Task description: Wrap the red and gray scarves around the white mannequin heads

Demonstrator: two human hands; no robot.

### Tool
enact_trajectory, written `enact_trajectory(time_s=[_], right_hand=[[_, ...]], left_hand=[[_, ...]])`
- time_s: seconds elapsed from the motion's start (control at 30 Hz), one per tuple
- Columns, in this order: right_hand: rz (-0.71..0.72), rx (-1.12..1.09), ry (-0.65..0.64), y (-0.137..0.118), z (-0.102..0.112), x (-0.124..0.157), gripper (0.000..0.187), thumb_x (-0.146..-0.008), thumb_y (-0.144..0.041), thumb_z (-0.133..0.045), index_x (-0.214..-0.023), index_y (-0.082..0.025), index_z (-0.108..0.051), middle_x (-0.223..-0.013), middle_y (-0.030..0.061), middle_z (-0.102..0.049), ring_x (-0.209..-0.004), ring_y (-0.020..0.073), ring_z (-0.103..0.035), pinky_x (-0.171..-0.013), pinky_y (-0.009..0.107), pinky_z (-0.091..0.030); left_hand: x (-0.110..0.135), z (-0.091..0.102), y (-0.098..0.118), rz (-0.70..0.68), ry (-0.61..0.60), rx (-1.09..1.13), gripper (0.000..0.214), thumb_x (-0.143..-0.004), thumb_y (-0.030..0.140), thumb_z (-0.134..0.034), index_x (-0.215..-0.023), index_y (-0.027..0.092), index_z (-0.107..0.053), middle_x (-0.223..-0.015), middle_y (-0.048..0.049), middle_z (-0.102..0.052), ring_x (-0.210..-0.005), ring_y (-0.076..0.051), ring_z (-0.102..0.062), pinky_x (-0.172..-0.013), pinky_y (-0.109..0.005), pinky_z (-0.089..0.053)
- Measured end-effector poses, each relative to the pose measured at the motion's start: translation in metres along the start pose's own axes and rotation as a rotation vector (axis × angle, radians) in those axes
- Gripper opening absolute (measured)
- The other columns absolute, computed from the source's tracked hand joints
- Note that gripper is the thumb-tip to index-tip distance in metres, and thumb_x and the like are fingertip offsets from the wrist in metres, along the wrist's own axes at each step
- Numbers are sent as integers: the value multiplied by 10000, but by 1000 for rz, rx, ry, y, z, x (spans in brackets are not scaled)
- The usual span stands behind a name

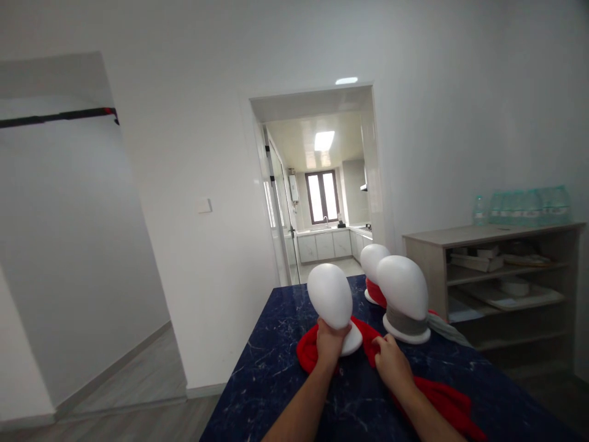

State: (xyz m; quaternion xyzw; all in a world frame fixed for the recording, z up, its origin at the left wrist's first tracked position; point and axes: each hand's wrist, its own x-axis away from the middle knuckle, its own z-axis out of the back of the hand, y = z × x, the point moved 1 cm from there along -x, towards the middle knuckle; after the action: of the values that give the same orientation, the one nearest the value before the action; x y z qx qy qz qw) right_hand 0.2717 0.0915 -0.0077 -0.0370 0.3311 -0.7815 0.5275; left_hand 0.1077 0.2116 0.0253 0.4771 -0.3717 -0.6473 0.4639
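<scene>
A smooth white mannequin head (329, 294) stands on the dark blue marbled table, tilted slightly. My left hand (327, 344) is closed around its neck, just above the round white base. Behind that neck passes a red scarf (444, 402); one part lies left of the base, and the other runs right toward me along the table. My right hand (391, 362) pinches the scarf to the right of the base. Two more white heads stand close by: the nearer head (402, 287) has grey cloth round its neck, the farther head (373, 261) red cloth.
The table (262, 362) reaches toward a doorway into a kitchen. Grey cloth (448, 330) lies at its right edge. A wooden shelf unit (426, 264) on the right bears several water bottles (529, 205). A white wall (207, 147) is on the left.
</scene>
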Motion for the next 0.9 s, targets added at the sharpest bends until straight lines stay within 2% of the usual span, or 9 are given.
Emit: enact_trajectory(time_s=[0.1,0.17,0.23,0.33,0.43,0.53,0.67,0.77,0.9], right_hand=[[-32,84,14,0,4,1,443,-921,-43,-414,-1233,-179,-698,-1213,121,-605,-910,194,-709,-750,302,-420],[-42,127,13,-2,5,3,430,-946,-51,-380,-1225,-173,-684,-1208,131,-599,-894,205,-718,-725,312,-413],[-51,157,2,-4,7,5,413,-957,-49,-359,-1186,-173,-679,-1199,133,-597,-882,206,-723,-702,313,-406],[-49,177,-15,-6,8,8,413,-963,-41,-338,-1170,-176,-669,-1189,134,-598,-877,207,-726,-685,314,-403],[-29,175,-19,-7,7,9,414,-987,-58,-312,-1177,-179,-660,-1171,131,-600,-858,213,-726,-670,323,-401],[-16,186,-21,-9,4,10,410,-995,-55,-299,-1151,-182,-655,-1159,121,-595,-853,200,-724,-651,314,-384],[-6,215,-39,-12,2,10,419,-973,-15,-296,-1135,-178,-647,-1161,110,-585,-854,183,-727,-629,305,-355],[-2,237,-45,-14,1,10,406,-961,-2,-326,-1150,-177,-639,-1156,97,-581,-843,169,-723,-622,294,-345],[-6,268,-56,-16,1,8,396,-960,-8,-363,-1182,-188,-637,-1172,89,-577,-844,161,-711,-634,283,-348]], left_hand=[[-11,18,17,-28,-148,231,1141,-713,449,-928,-1631,165,-313,-1505,-216,-639,-1399,-323,-620,-1207,-424,-470],[-22,41,28,26,-236,362,991,-744,489,-905,-1569,180,-451,-1469,-194,-676,-1371,-331,-641,-1216,-456,-473],[-38,69,34,96,-271,420,787,-782,542,-860,-1436,182,-609,-1383,-183,-735,-1300,-346,-690,-1181,-491,-514],[-66,118,33,99,-198,405,635,-797,560,-838,-1280,171,-703,-1314,-181,-772,-1234,-348,-728,-1134,-502,-555],[-90,165,20,40,-42,343,646,-695,493,-936,-1194,142,-721,-1282,-182,-784,-1274,-358,-701,-1182,-510,-508],[-106,202,3,-3,96,248,688,-585,435,-1007,-1139,138,-729,-1178,-164,-817,-1297,-391,-676,-1177,-557,-499],[-119,229,-20,-17,181,120,709,-514,413,-1034,-1105,156,-739,-1120,-154,-826,-1311,-434,-655,-1129,-597,-530],[-128,239,-36,-14,191,45,767,-465,425,-1042,-1109,137,-740,-1147,-179,-816,-1303,-465,-654,-1126,-615,-523],[-143,247,-56,-24,169,-28,810,-489,475,-1026,-1159,124,-736,-1195,-194,-804,-1273,-462,-673,-1112,-607,-536]])
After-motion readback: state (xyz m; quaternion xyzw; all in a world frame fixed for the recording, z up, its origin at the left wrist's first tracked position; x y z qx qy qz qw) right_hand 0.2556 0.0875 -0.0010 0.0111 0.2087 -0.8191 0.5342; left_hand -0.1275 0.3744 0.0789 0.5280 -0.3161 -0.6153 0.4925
